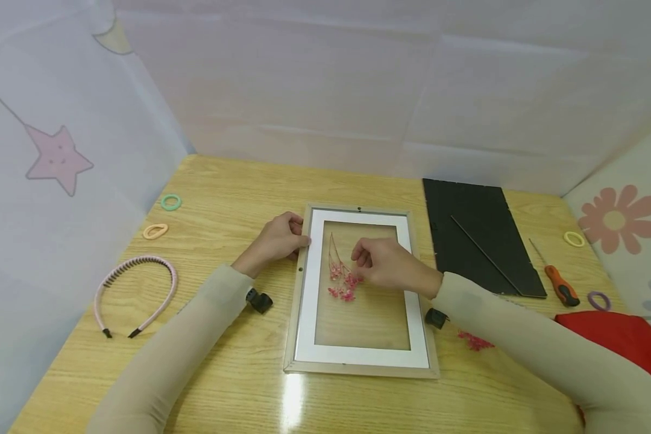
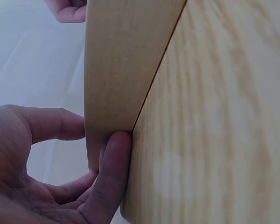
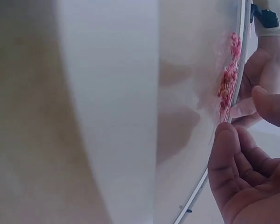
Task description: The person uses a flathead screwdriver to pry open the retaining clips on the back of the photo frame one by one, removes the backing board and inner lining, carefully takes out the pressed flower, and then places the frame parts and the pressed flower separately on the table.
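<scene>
My left hand (image 1: 278, 240) grips the pale wooden, white-matted picture frame's (image 1: 309, 289) edge. My right hand (image 1: 387, 263) (fingers curled) pinches 1 dried pink flower sprig (image 1: 340, 278) on its glass.

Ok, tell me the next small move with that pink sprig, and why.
Probably nudge the dried flower sprig toward the middle of the frame's glass. It lies left of centre, near the white mat; the right hand is at its blooms, and the left hand grips the frame's edge, steadying it.
</scene>
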Demonstrator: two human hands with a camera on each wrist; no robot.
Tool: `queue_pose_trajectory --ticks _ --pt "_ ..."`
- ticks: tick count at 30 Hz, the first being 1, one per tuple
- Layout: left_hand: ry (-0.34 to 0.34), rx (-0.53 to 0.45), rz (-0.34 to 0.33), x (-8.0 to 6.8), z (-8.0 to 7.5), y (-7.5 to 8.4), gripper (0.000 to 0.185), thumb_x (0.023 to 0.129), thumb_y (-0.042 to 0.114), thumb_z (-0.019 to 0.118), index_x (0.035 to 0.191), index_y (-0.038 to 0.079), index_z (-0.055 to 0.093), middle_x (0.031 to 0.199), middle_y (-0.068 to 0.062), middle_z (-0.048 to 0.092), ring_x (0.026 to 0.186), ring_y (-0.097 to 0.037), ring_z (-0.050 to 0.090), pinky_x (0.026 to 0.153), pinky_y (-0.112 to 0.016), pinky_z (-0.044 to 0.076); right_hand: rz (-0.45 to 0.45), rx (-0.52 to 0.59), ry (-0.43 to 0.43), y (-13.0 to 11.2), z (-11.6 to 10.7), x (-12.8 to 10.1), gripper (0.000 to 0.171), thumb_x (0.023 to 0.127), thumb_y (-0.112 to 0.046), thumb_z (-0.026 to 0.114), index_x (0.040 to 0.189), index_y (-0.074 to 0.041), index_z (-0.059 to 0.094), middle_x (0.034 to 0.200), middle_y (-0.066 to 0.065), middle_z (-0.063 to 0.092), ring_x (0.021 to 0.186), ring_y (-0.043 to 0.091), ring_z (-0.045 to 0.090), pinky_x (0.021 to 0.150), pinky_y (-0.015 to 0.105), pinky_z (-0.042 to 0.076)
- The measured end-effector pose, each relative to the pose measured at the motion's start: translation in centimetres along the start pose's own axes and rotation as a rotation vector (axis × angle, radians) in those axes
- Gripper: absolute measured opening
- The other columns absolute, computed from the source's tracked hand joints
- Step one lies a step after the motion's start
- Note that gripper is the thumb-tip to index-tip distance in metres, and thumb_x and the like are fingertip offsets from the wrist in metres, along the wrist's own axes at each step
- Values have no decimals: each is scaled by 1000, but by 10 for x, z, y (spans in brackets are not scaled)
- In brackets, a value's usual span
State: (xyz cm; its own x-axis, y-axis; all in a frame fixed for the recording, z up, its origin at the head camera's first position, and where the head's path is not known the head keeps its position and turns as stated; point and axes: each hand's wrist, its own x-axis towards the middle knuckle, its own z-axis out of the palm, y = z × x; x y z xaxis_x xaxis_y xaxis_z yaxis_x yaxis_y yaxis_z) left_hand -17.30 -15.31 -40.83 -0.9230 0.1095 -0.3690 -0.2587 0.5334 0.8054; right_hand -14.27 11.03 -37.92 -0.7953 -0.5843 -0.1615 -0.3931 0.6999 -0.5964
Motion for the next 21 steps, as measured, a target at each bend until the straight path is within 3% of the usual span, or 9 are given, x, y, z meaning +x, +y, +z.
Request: queue_pose_trajectory --ticks 11,21 --pt "-1 -11 10 0 -1 -1 55 93 17 69 141 5 45 121 -14 54 79 -22 67 66 -31 63 -29 -169 -45 -6 7 0 29 88 -28 80 104 -8 66 85 -2 64 76 11 56 71 25 52" --pt "-7 -16 7 0 -1 0 55 93 17 69 141 5 45 122 -14 54 79 -23 67 65 -30 63 -17 -115 -64 -3 9 2 8 92 -14 73 93 -14 65 79 -5 65 69 8 56 62 22 49"
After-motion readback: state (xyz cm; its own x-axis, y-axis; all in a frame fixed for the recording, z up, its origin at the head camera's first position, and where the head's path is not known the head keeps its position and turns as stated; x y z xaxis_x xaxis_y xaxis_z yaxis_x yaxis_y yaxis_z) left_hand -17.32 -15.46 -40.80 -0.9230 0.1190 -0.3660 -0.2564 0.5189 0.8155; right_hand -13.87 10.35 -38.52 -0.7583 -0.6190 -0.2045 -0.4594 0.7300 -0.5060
